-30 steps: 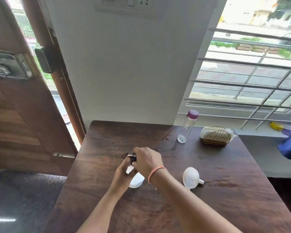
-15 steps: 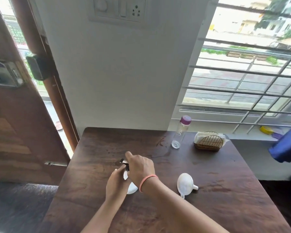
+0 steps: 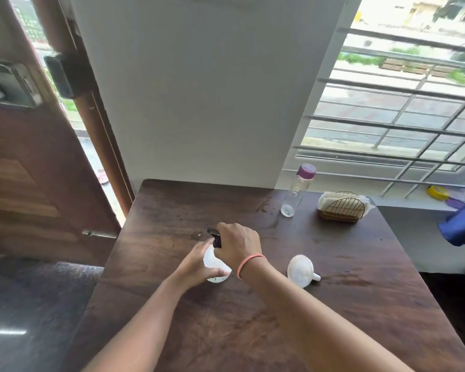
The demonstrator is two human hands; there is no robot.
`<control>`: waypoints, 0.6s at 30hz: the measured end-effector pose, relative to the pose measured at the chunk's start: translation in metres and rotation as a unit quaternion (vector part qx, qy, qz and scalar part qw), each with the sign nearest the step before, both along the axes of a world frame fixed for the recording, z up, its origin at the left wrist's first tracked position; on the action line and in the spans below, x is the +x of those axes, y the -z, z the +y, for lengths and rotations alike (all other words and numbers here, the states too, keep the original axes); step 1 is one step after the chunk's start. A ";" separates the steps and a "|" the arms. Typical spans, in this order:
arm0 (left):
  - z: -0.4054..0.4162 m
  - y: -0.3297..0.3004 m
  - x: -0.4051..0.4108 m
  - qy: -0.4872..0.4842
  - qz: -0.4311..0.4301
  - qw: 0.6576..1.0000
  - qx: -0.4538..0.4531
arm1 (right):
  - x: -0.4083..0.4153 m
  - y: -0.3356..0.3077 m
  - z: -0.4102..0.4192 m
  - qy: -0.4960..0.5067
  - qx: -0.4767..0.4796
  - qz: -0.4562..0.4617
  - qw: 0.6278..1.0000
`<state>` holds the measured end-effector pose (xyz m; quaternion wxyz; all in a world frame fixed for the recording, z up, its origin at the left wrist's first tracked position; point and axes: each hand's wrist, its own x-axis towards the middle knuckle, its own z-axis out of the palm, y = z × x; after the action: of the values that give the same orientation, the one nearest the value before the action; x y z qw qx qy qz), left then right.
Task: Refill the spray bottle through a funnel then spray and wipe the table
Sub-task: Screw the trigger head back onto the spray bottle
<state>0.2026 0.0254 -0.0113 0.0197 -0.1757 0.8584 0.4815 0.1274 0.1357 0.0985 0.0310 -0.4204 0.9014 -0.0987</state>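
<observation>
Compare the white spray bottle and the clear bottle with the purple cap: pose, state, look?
1. The white spray bottle with a black trigger head is held by both hands; the clear slim bottle with a purple cap stands untouched.
2. The spray bottle sits mid-table, the clear bottle near the far edge by the window.
3. The spray bottle is opaque and squat, the clear bottle see-through and tall.
Both rest on the dark wooden table.
</observation>
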 end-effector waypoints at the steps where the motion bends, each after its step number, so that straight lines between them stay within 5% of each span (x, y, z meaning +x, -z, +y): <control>1: 0.005 0.004 0.002 -0.032 -0.002 0.999 -0.002 | 0.001 0.001 -0.001 0.003 0.001 0.004 1.000; 8: 0.060 0.000 -0.005 -0.218 -0.008 0.976 -0.003 | -0.005 0.002 0.006 0.044 0.003 0.002 0.999; 14: 0.031 -0.007 -0.006 -0.157 -0.130 0.978 -0.030 | -0.014 0.003 0.021 0.017 0.000 -0.017 1.000; 18: 0.004 -0.014 -0.016 -0.003 -0.115 0.993 0.028 | -0.010 0.001 0.023 -0.033 0.030 -0.012 0.999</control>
<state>0.1863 0.0295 0.0023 0.1220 -0.2318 0.8362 0.4819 0.1171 0.1584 0.0977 0.0572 -0.4474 0.8893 -0.0759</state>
